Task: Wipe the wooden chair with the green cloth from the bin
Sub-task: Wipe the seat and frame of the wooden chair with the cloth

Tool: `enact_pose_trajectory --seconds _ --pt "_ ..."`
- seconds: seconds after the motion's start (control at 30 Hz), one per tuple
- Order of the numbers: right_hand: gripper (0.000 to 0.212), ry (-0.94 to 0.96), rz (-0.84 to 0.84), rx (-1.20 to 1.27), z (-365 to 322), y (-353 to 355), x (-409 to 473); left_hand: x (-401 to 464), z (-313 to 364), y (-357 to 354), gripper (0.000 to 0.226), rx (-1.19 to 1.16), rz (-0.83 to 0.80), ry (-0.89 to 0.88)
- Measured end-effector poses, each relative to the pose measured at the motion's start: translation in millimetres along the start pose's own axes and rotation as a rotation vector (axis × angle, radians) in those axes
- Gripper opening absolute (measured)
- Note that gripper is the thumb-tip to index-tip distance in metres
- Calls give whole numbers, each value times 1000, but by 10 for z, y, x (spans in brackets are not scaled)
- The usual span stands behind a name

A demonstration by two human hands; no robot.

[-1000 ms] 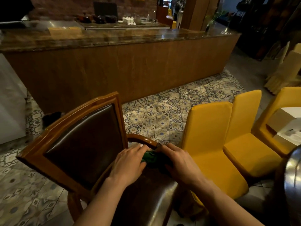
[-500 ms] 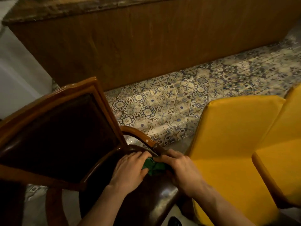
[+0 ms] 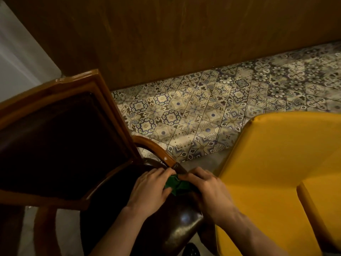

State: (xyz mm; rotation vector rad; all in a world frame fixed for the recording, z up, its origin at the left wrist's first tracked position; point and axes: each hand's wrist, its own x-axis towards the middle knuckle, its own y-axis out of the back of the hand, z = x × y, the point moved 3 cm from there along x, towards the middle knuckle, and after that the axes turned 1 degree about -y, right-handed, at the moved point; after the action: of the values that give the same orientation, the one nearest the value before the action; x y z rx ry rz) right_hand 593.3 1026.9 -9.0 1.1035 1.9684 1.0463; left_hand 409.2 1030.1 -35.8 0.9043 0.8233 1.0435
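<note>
The wooden chair [image 3: 96, 84] fills the lower left, with a glossy brown frame, dark padded back and dark leather seat. A crumpled green cloth [image 3: 176, 183] lies on the seat beside the curved right armrest [image 3: 156, 150]. My left hand [image 3: 147, 189] and my right hand [image 3: 208, 189] both press on the cloth from either side, fingers curled over it, so most of the cloth is hidden. The bin is not in view.
A yellow covered chair [image 3: 273, 163] stands tight against the wooden chair's right side, with a second yellow seat [image 3: 324, 209] at the far right. A wooden counter front [image 3: 166, 34] rises behind patterned floor tiles [image 3: 203, 108]. A pale wall [image 3: 18, 61] is at left.
The view has tilted down and closer, so the counter top and far chairs left the frame. Both hands stay together on the green cloth by the armrest, barely shifted.
</note>
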Motion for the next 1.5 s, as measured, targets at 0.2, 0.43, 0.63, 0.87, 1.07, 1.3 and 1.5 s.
enact_pose_trajectory --seconds 0.2,0.43,0.63,0.87,1.07,1.3,1.5 --pt "45 -51 -5 -49 -7 -147 191 101 -307 -185 56 -115 -10 -58" --pt "53 -168 134 -133 23 -442 623 619 -1017 -309 66 -74 41 -79" --pt "58 -190 132 -266 216 -1092 1033 1286 -1366 -683 65 56 8 -85" --pt "78 -124 26 -304 460 -1594 989 1492 -1633 -1064 60 198 3 -156" --pt "67 -91 16 -374 419 -1649 1113 1511 -1669 -1014 58 147 20 -226" --pt "66 -123 -21 -315 369 -1588 1400 1535 -1661 -951 56 53 28 -254" --pt "63 -90 -25 -267 261 -1564 1683 1571 -1707 -934 57 -7 23 -231"
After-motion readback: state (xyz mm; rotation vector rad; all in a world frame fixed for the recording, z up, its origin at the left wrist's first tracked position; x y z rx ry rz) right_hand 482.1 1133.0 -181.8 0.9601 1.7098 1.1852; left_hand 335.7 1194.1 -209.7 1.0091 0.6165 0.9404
